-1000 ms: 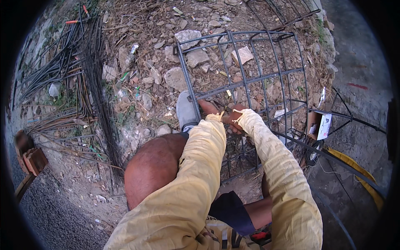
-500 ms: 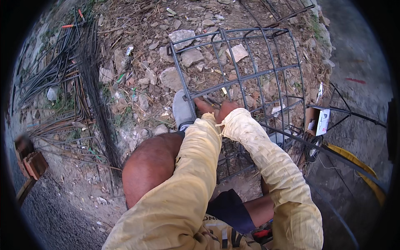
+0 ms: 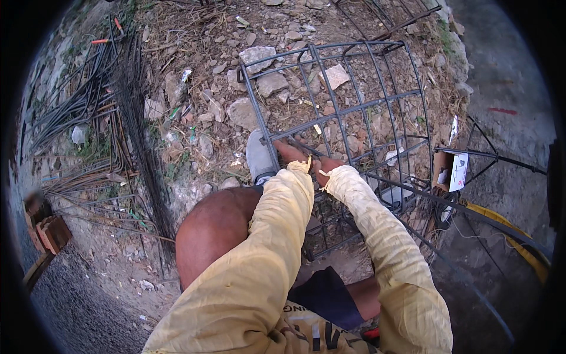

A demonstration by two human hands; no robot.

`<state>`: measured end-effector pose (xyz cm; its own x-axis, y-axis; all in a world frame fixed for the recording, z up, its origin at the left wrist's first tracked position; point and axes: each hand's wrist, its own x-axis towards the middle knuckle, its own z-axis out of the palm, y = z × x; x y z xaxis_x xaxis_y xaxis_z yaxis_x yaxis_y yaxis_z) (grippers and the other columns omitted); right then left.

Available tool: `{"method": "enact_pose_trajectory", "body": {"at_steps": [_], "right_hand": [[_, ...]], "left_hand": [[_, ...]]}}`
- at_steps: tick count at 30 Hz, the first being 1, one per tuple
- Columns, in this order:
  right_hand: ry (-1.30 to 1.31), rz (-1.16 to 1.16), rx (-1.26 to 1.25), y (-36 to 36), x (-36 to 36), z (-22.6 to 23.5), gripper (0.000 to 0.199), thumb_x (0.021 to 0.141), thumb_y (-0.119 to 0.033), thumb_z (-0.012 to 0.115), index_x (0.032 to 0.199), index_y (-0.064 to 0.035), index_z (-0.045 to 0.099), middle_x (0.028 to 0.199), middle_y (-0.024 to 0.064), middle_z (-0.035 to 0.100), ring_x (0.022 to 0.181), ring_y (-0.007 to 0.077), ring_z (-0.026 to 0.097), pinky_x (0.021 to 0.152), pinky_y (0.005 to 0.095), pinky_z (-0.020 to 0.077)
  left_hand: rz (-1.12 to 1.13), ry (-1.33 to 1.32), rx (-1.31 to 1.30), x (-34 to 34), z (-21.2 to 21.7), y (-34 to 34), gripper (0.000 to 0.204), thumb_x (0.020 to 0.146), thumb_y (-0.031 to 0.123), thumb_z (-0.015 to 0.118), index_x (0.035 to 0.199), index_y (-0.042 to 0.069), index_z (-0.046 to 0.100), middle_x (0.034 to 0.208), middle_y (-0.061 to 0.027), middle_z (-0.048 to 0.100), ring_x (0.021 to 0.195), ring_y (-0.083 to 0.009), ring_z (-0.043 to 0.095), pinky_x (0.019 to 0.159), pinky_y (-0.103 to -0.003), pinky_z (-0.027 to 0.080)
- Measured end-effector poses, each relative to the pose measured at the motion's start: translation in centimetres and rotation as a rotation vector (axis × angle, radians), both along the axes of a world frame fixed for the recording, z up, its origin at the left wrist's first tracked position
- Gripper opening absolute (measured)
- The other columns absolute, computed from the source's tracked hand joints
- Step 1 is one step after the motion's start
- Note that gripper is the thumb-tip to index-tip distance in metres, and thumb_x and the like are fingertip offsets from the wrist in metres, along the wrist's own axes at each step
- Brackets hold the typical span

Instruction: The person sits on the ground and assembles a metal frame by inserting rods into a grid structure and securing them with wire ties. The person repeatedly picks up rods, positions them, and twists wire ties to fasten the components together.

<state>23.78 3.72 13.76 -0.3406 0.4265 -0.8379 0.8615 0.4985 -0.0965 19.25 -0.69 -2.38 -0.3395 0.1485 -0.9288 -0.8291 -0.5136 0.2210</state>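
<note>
A cage of dark grey steel reinforcing bars (image 3: 348,112) lies on rubble-strewn ground, its long rods crossed by bent stirrups that form a grid of open rectangles. The bars look dull and slightly rusted; stones and dry straw show through the gaps. Its far end reaches toward the top of the view, and its near end sits just ahead of the person's knee.

Both hands meet at the cage's near left corner. The left hand (image 3: 293,152) is closed around a bar there, fingers curled over it. The right hand (image 3: 328,164) lies just beside it on the same part of the cage; it appears closed on a bar too, but the yellow sleeve cuff hides most of it, so I cannot tell its hold for certain.

A grey shoe (image 3: 259,158) is planted against the cage's left edge. To the left, a bundle of 2 or more heaps of loose black rods (image 3: 88,118) lies on the dirt, well apart. Red bricks (image 3: 47,227) sit at the far left. A small cardboard box (image 3: 451,170) rests on a rod frame to the right, near a yellow hose (image 3: 519,236).
</note>
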Motion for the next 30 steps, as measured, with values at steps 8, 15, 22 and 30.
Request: {"method": "enact_pose_trajectory", "body": {"at_steps": [8,15,22,30], "right_hand": [[-0.022,-0.166,-0.212,-0.2,-2.7,0.0,0.056,0.087,-0.06,0.055,0.089,-0.0058,0.07,0.088,0.015,0.07,0.076,0.0281,0.067,0.067,0.04,0.0511],[0.099,-0.606,-0.3,-1.0,1.3,-1.8,0.031,0.082,-0.037,0.069,0.078,-0.0069,0.063,0.071,0.0118,0.064,0.064,0.0228,0.064,0.051,0.0365,0.0453],[-0.049,0.003,0.018,-1.5,-2.1,-0.3,0.058,0.09,-0.053,0.053,0.111,-0.0003,0.062,0.096,0.0243,0.068,0.086,0.0396,0.068,0.076,0.0464,0.0534],[0.046,-0.751,-0.336,-1.7,-1.6,1.7,0.032,0.093,-0.04,0.055,0.1,-0.0089,0.059,0.075,0.01,0.063,0.057,0.0251,0.062,0.047,0.0415,0.0467]], "left_hand": [[-0.251,-0.015,0.272,5.0,3.1,-5.6,0.07,0.089,0.078,0.022,0.097,0.016,0.054,0.07,-0.0012,0.052,0.062,-0.0154,0.051,0.053,-0.036,0.038],[-0.309,0.083,0.604,6.0,5.1,-7.6,0.063,0.096,0.067,0.023,0.088,0.012,0.052,0.073,-0.0022,0.052,0.07,-0.0193,0.055,0.065,-0.038,0.048],[-0.425,-0.145,0.391,3.7,14.7,-8.9,0.05,0.098,0.051,0.043,0.129,0.013,0.053,0.118,-0.0025,0.064,0.108,-0.0224,0.058,0.092,-0.036,0.044],[-0.672,0.283,-0.071,4.1,14.9,-15.4,0.03,0.097,0.029,0.051,0.109,0.002,0.061,0.089,-0.0053,0.064,0.076,-0.0108,0.056,0.068,-0.028,0.045]]}}
